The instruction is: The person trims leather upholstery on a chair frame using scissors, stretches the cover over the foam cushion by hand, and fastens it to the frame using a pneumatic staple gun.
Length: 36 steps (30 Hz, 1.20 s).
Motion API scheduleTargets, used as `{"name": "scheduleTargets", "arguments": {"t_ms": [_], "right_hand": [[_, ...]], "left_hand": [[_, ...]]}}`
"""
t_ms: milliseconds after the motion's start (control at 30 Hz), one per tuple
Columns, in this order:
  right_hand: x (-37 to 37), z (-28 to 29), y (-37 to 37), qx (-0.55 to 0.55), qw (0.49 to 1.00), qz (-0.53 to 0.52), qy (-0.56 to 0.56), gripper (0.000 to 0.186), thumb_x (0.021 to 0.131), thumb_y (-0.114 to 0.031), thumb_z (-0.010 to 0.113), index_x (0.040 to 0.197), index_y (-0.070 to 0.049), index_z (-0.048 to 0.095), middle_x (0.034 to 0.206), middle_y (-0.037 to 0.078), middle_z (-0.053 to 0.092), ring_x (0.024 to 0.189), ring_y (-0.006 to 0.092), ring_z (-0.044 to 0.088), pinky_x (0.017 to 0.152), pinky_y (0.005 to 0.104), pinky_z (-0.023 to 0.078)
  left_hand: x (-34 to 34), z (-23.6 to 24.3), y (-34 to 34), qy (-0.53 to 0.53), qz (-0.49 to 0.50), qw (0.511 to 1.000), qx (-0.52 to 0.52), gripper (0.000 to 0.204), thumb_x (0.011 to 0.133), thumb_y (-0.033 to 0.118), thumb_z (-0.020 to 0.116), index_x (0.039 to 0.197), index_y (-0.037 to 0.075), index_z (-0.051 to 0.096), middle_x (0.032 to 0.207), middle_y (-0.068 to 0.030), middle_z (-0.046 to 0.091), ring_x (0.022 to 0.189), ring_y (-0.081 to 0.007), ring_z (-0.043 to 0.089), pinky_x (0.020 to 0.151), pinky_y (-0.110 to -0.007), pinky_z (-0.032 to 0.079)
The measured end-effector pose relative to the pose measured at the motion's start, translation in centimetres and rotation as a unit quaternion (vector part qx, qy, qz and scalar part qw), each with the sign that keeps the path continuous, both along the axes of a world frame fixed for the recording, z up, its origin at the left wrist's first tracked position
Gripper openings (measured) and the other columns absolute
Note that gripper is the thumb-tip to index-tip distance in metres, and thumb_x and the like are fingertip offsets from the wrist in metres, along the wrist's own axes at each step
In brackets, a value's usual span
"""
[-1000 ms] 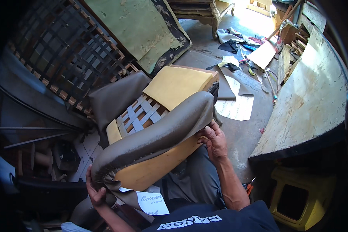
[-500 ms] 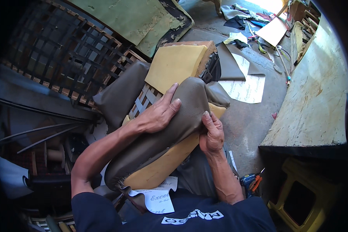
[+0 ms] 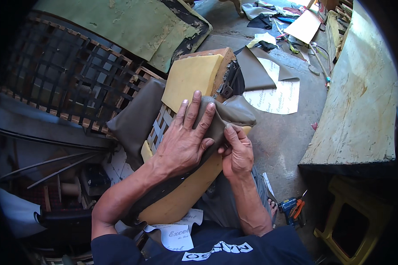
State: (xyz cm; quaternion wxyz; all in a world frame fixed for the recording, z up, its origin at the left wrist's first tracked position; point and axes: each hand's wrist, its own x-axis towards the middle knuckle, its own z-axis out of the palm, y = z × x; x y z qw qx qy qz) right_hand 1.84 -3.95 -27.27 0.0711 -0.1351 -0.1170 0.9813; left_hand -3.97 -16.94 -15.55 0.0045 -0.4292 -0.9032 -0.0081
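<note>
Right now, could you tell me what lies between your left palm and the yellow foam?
The brown cover, seen from the head view, under the left hand.

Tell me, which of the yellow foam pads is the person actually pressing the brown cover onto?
The lower foam pad on the lap: left hand lies flat on the brown cover over it, right hand pinching the edge. The upper foam pad lies untouched.

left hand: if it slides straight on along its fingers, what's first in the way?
The left hand lies flat on the brown cover, fingers pointing up and slightly right. Straight on, the fingertips would probably meet the upright yellow foam first, on the wooden frame. How far the foam stands behind the cover is unclear.
</note>
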Motion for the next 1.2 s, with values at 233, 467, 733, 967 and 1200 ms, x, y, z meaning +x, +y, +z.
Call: {"name": "scheduleTargets", "arguments": {"t_ms": [233, 467, 733, 967, 1200], "right_hand": [[1.2, -0.2, -0.2, 0.147, 0.988, 0.022, 0.042, 0.018, 0.103, -0.005, 0.064, 0.119, 0.0, 0.07, 0.096, 0.004, 0.072, 0.069, 0.008, 0.064, 0.055, 0.0236, 0.053], [-0.5, -0.6, 0.2, 0.609, 0.771, -0.185, 0.021, 0.043, 0.086, 0.001, 0.071, 0.128, -0.004, 0.063, 0.101, 0.012, 0.062, 0.068, 0.0175, 0.066, 0.062, 0.0299, 0.054], [0.1, -0.9, 1.6, 0.666, 0.713, -0.202, 0.079, 0.021, 0.094, 0.0, 0.07, 0.115, -0.003, 0.072, 0.096, 0.01, 0.067, 0.077, 0.0211, 0.069, 0.068, 0.0328, 0.056], [7.4, -12.9, 9.7, 0.701, 0.692, -0.055, -0.162, 0.02, 0.097, -0.009, 0.067, 0.115, -0.002, 0.069, 0.095, 0.014, 0.067, 0.08, 0.0268, 0.07, 0.074, 0.0375, 0.056], [25.4, -25.2, 16.1, 0.826, 0.428, 0.114, -0.349, 0.026, 0.092, -0.018, 0.068, 0.112, -0.002, 0.071, 0.102, 0.019, 0.071, 0.094, 0.0372, 0.07, 0.087, 0.047, 0.055]], "left_hand": [[0.2, 0.4, -0.8, -0.019, 0.014, 1.0, 0.0, 0.085, 0.101, 0.035, 0.059, 0.169, 0.014, 0.012, 0.171, -0.0307, 0.004, 0.154, -0.0531, 0.019, 0.128, -0.056, 0.018], [-0.1, 0.0, -0.8, 0.01, 0.013, 1.0, -0.024, 0.078, 0.107, 0.049, 0.046, 0.169, 0.013, 0.015, 0.171, -0.0305, 0.006, 0.15, -0.057, 0.025, 0.124, -0.054, 0.028], [0.3, 0.6, -1.4, 0.005, 0.023, 1.0, -0.007, 0.078, 0.106, 0.043, 0.052, 0.169, 0.015, 0.016, 0.171, -0.0288, 0.007, 0.151, -0.0546, 0.026, 0.124, -0.052, 0.03], [-1.0, 1.2, -2.7, -0.335, 0.204, 0.882, 0.261, 0.099, 0.096, 0.058, 0.069, 0.166, 0.007, 0.02, 0.164, -0.0233, 0.034, 0.152, -0.0334, 0.035, 0.124, -0.042, 0.028], [-1.2, 4.2, -7.3, -0.425, 0.24, 0.836, 0.249, 0.11, 0.082, 0.066, 0.078, 0.158, 0.001, 0.032, 0.147, -0.0142, 0.051, 0.138, -0.0242, 0.047, 0.117, -0.037, 0.034]]}}
